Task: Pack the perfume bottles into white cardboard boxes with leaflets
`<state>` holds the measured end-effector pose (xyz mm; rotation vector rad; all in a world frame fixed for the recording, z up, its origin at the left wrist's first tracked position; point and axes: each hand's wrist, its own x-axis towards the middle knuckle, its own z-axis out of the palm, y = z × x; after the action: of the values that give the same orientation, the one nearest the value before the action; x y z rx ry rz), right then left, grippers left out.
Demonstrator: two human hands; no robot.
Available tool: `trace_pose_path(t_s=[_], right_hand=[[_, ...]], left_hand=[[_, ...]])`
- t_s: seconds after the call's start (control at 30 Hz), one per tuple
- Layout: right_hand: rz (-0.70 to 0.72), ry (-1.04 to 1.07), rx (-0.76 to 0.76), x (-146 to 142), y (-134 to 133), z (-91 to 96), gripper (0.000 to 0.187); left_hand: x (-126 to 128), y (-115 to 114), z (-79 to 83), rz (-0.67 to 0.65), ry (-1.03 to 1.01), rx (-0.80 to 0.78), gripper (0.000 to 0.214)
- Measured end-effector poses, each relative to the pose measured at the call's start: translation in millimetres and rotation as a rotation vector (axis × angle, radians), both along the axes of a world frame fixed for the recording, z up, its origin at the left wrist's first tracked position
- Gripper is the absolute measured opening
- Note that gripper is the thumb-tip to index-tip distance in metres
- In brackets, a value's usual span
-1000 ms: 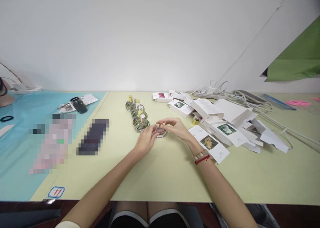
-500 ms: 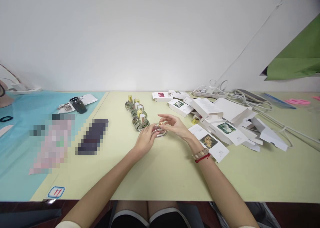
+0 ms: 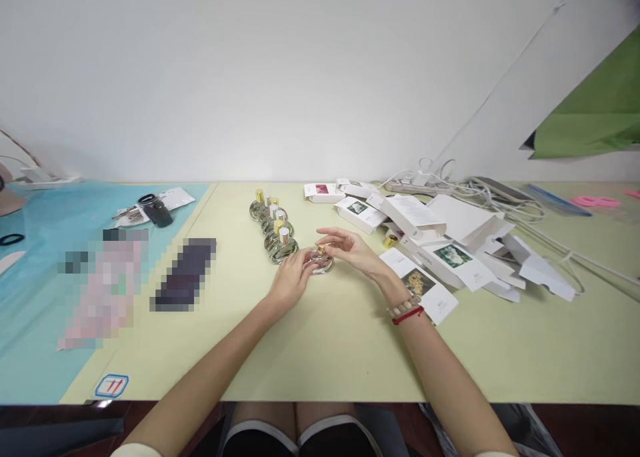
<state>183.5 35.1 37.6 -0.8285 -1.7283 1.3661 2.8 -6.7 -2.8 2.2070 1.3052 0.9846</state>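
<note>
A small round clear glass perfume bottle (image 3: 324,263) stands on the table between my hands, its gold neck showing and no cap over it. My left hand (image 3: 290,275) is closed against the bottle's left side, with the fingertips on the glass. At the gold neck, the thumb and fingers of my right hand (image 3: 351,250) curl in from the right; the fingertips partly cover the neck. Just beyond my left hand runs a row of several similar perfume bottles (image 3: 283,250) with gold or silver caps. A loose gold cap (image 3: 390,241) lies right of my right hand.
White printed cartons (image 3: 415,217), some flattened, are heaped on the right. Behind them lie white cables (image 3: 505,203) and a power strip (image 3: 417,183). On the left are a blurred dark rectangle (image 3: 185,275), a blue cloth (image 3: 30,297) and a black jar (image 3: 156,211).
My right fingers have shifted slightly at the bottle's neck, so more of the gold shows. My left hand stays at the bottle's side.
</note>
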Motion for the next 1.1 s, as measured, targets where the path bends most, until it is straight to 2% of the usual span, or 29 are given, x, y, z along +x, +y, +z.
trace_pose_path(t_s=[0.1,0.2,0.4,0.47,0.7,1.1], right_hand=[[0.031,0.01,-0.002,-2.1,-1.1,0.6,0.05],[-0.025,0.017,0.021,-5.7,-1.4,-0.4,0.054],[0.021,0.01,-0.067,-3.3,-0.4,-1.1,0.046],[-0.005,0.005,-0.07,-2.3,0.7,-2.4,0.04],[-0.152,-0.029,0.037,-4.1,4.2,-9.1,0.025],[-0.146,-0.108,0.17,-4.8,0.2,-2.9,0.022]], left_hand=[[0.1,0.6,-0.8,-0.003,0.005,-0.008,0.031],[0.1,1.2,-1.3,-0.007,0.001,-0.009,0.032],[-0.4,1.7,-0.6,-0.009,0.021,-0.032,0.038],[-0.5,1.8,-0.7,-0.007,0.025,-0.032,0.038],[-0.3,1.7,-2.1,-0.003,0.023,-0.024,0.033],[-0.7,2.3,-1.9,-0.002,0.005,-0.044,0.033]])
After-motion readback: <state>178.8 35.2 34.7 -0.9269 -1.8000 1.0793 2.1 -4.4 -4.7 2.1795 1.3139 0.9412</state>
